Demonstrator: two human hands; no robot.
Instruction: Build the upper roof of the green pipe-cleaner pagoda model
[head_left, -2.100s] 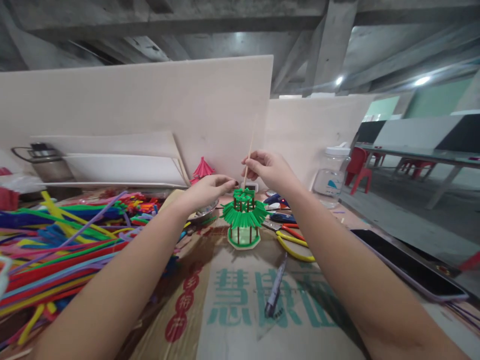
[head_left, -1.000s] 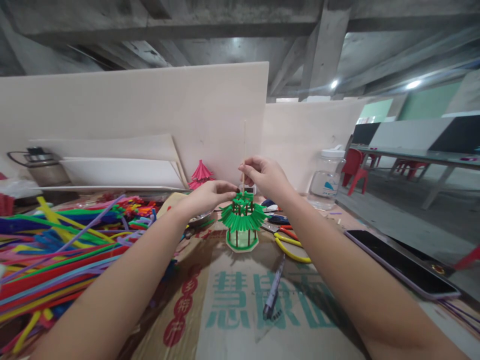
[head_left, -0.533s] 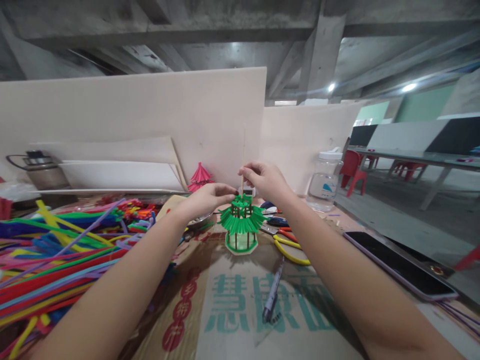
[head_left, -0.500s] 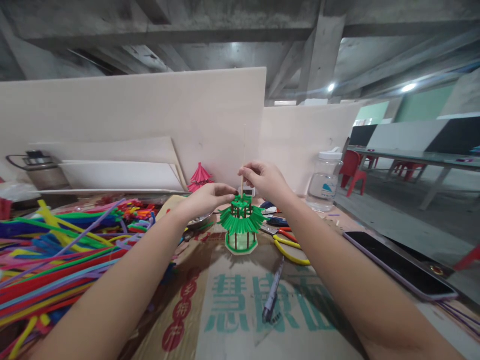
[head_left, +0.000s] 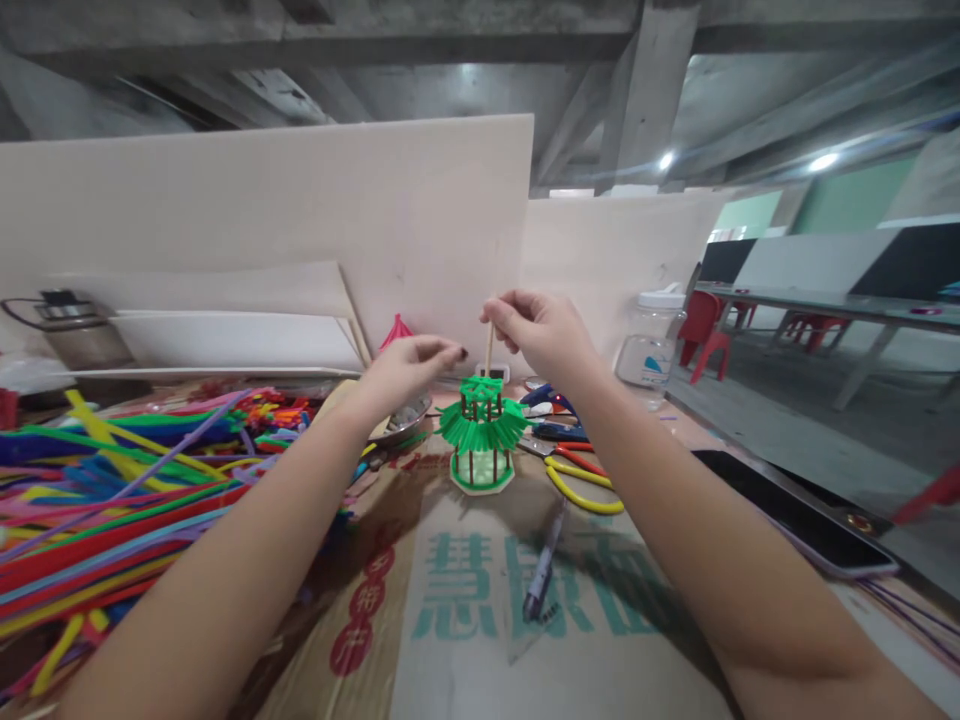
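A small green pavilion model [head_left: 484,432] with a fringed roof, brown posts and an eight-sided base stands upright on the cardboard. My right hand [head_left: 536,325] is above it, thumb and fingers closed round a thin wooden stick [head_left: 489,355]. The stick's lower end meets the pavilion's top; I cannot tell how deep it goes. Left of the stick, my left hand [head_left: 412,370] hovers with its fingertips brought together, apart from the model. A dark spot shows at those fingertips, too small to name.
Colourful pipe cleaners [head_left: 112,510] heap at the left. Yellow-handled scissors [head_left: 581,485] and a pen [head_left: 546,565] lie near the model. Behind are a pink pointed roof [head_left: 396,330] and a metal bowl [head_left: 405,420]. A phone [head_left: 787,510] and a clear bottle [head_left: 649,345] are at the right.
Both hands have risen. My left hand has drawn away from the pavilion's top, to the upper left. My right hand sits higher on the stick. The camera view has shifted slightly.
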